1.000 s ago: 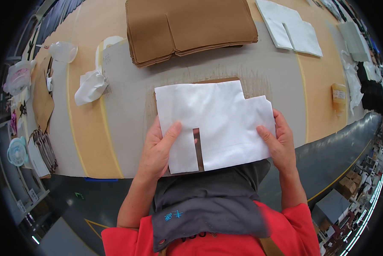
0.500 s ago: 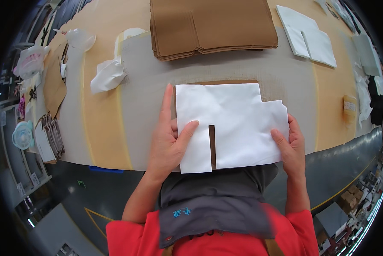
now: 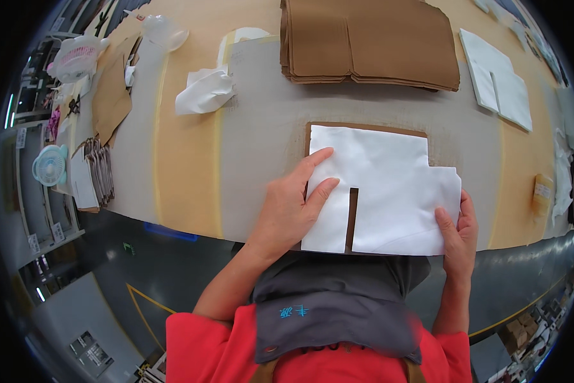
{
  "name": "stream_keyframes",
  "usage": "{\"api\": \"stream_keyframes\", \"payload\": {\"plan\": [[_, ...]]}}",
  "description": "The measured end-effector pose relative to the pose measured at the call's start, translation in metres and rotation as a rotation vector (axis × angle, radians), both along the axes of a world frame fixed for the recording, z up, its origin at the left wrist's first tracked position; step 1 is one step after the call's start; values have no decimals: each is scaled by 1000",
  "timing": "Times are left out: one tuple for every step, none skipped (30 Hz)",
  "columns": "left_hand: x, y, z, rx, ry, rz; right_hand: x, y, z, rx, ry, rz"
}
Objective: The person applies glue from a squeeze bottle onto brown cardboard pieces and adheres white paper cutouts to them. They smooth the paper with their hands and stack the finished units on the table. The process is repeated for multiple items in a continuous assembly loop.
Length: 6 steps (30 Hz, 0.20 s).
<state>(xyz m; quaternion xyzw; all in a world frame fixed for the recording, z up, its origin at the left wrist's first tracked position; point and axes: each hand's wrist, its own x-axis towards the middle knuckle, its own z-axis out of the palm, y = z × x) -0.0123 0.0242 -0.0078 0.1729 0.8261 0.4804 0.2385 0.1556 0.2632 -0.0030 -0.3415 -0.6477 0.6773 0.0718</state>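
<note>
while the long surface (image 3: 191, 147) carries everything, its tan and grey bands run under a stack of flat brown cardboard pieces (image 3: 370, 41) at the far side, well apart from the hands. nearer the person, a white cut sheet (image 3: 389, 185) lies on a brown cardboard backing (image 3: 351, 220) that shows through 1 slot and along the top and left edges. since 1 second ago the sheet has shifted to the person's right and squared up on the backing, which suggests the alignment is nearly settled. the left hand (image 3: 290, 210) has slid up onto the sheet's left part, fingers spread flat and pressing, gripping nothing. the right hand (image 3: 459, 239) rests at the lower right corner, fingers narrow along the edge, steadying it. a crumpled white tissue (image 3: 204, 92) sits far left, beside small white sheets (image 3: 497, 86) at far right.
</note>
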Motion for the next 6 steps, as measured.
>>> {"api": "stream_keyframes", "payload": {"plan": [[0,0,1,-6,5,-4,0,-1,1,1,2,-4],[-1,0,4,-27,13,-9,-1,-1,2,2,4,-8],[-2,1,6,-46,18,-15,-1,-2,3,4,4,-10],[-2,1,7,-65,24,-21,-2,-2,3,5,4,-13],[-2,1,7,-63,20,-17,-2,-3,4,7,5,-16],[-2,1,6,-61,15,-14,-3,-3,4,6,5,-13]]}}
